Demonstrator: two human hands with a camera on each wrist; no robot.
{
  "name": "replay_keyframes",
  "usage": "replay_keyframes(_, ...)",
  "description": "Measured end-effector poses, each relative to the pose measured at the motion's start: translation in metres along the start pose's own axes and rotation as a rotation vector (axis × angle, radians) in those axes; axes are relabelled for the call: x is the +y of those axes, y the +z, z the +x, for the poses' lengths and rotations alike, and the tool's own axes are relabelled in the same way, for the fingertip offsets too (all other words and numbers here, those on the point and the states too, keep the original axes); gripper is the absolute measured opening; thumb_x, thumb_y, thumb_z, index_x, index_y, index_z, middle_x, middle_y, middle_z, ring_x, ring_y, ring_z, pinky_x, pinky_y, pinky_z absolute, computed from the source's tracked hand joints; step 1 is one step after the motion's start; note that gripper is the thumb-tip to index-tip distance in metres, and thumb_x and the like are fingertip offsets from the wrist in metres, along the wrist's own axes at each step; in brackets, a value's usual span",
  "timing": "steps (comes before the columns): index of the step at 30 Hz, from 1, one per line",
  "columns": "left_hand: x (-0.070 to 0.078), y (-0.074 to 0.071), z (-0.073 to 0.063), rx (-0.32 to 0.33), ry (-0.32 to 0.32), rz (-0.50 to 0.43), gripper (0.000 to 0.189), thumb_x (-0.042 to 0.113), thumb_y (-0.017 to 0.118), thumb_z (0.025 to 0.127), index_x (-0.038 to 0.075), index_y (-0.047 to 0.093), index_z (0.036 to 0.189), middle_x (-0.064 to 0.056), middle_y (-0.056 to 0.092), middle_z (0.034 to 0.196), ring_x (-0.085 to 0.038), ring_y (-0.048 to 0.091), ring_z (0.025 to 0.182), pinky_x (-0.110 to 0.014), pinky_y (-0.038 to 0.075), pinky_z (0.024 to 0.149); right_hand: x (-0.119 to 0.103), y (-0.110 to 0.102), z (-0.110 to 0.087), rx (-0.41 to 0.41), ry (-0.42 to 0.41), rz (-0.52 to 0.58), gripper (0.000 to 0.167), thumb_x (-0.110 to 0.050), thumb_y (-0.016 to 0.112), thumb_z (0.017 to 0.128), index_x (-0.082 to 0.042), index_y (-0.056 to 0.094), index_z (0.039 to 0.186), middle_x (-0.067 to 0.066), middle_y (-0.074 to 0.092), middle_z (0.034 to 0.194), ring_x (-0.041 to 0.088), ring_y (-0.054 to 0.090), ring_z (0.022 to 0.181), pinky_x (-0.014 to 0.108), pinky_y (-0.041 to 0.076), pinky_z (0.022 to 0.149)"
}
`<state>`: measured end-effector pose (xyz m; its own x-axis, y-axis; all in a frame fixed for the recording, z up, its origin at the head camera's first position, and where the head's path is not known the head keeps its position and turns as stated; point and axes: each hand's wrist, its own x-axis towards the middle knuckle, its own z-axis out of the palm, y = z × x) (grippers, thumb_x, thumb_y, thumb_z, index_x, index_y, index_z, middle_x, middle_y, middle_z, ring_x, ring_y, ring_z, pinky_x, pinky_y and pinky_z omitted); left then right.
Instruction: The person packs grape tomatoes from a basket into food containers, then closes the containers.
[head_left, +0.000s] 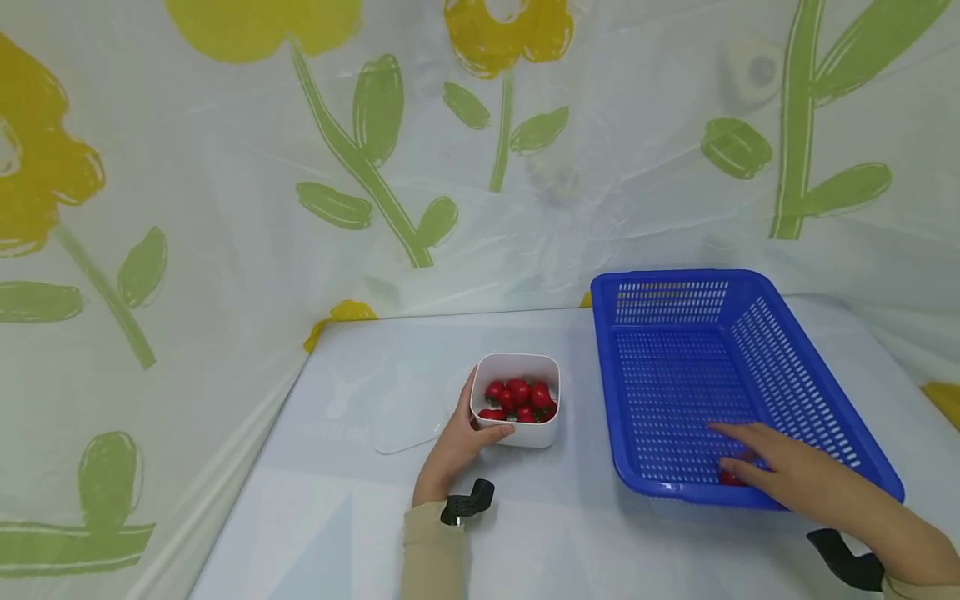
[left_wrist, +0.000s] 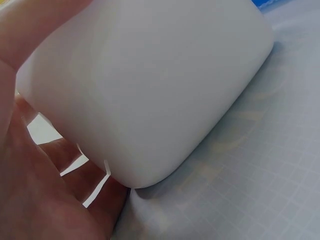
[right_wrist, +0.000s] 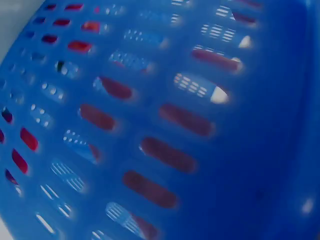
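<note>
My left hand holds a small white square container on the table, thumb on its near side and fingers around its left. Several cherry tomatoes lie inside it. In the left wrist view, the container's white wall fills most of the picture beside the palm. My right hand reaches over the near rim into a blue basket, index finger extended and thumb apart from it. A red tomato shows beneath the thumb, partly hidden. Through the basket's slots, the right wrist view shows fingers and red patches.
A transparent lid lies flat on the table left of the white container. The slotted basket stands right of it, its walls rising around the right hand. Behind the table hangs a flower-printed sheet.
</note>
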<state>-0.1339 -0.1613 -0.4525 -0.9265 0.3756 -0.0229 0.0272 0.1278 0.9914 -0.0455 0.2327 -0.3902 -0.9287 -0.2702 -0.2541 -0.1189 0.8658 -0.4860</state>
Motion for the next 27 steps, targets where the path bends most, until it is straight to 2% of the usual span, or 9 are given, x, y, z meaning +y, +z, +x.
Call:
replay_keyframes(3, 0.0, 0.0, 0.0, 0.003, 0.005, 0.0, 0.093, 0.019, 0.072, 0.075, 0.027, 0.01, 0.144, -0.008, 0.027, 0.141, -0.028, 0.028, 0.126, -0.043, 0.032, 0.096, 0.004, -0.002, 0.005, -0.046, 0.001, 0.001, 0.055, -0.038, 0.052, 0.088, 0.001, 0.045, 0.126, 0.018, 0.055, 0.109, 0.028, 0.057, 0.09, 0.047, 0.047, 0.071)
replay_keyframes(7, 0.0, 0.0, 0.0, 0.005, 0.012, -0.012, 0.093, 0.018, 0.072, 0.075, 0.026, 0.011, 0.144, -0.009, 0.027, 0.14, -0.029, 0.028, 0.126, -0.042, 0.032, 0.096, 0.008, -0.004, 0.011, -0.092, 0.016, -0.015, 0.056, -0.039, 0.053, 0.087, 0.002, 0.047, 0.125, 0.023, 0.054, 0.112, 0.034, 0.057, 0.093, 0.05, 0.046, 0.073)
replay_keyframes(12, 0.001, 0.0, -0.001, 0.009, 0.005, -0.015, 0.093, 0.018, 0.073, 0.074, 0.027, 0.012, 0.143, -0.009, 0.028, 0.14, -0.028, 0.029, 0.125, -0.041, 0.033, 0.096, 0.011, -0.004, 0.017, -0.138, 0.073, -0.056, 0.058, -0.045, 0.051, 0.086, 0.0, 0.05, 0.123, 0.026, 0.052, 0.114, 0.046, 0.048, 0.103, 0.058, 0.04, 0.077)
replay_keyframes(15, -0.001, -0.001, 0.0, 0.016, 0.013, -0.017, 0.094, 0.019, 0.074, 0.073, 0.028, 0.012, 0.143, -0.008, 0.029, 0.139, -0.028, 0.03, 0.125, -0.042, 0.032, 0.096, 0.013, -0.004, 0.019, -0.191, 0.089, -0.012, 0.058, -0.047, 0.047, 0.088, -0.001, 0.051, 0.123, 0.026, 0.052, 0.115, 0.05, 0.043, 0.106, 0.062, 0.036, 0.078)
replay_keyframes(20, -0.013, -0.001, 0.006, 0.022, 0.013, -0.011, 0.094, 0.022, 0.075, 0.072, 0.035, 0.013, 0.142, -0.003, 0.031, 0.139, -0.023, 0.032, 0.124, -0.041, 0.032, 0.096, 0.017, -0.002, 0.017, -0.239, 0.091, 0.089, 0.052, -0.046, 0.047, 0.088, -0.006, 0.055, 0.12, 0.022, 0.052, 0.117, 0.05, 0.04, 0.109, 0.063, 0.033, 0.08)
replay_keyframes(27, -0.026, -0.002, 0.007, 0.057, 0.001, 0.039, 0.093, 0.027, 0.075, 0.071, 0.043, 0.013, 0.139, 0.005, 0.032, 0.137, -0.017, 0.033, 0.123, -0.04, 0.031, 0.096, 0.019, 0.0, 0.02, -0.272, 0.112, 0.096, 0.046, -0.047, 0.048, 0.086, -0.01, 0.063, 0.109, 0.016, 0.057, 0.111, 0.045, 0.045, 0.105, 0.062, 0.033, 0.08)
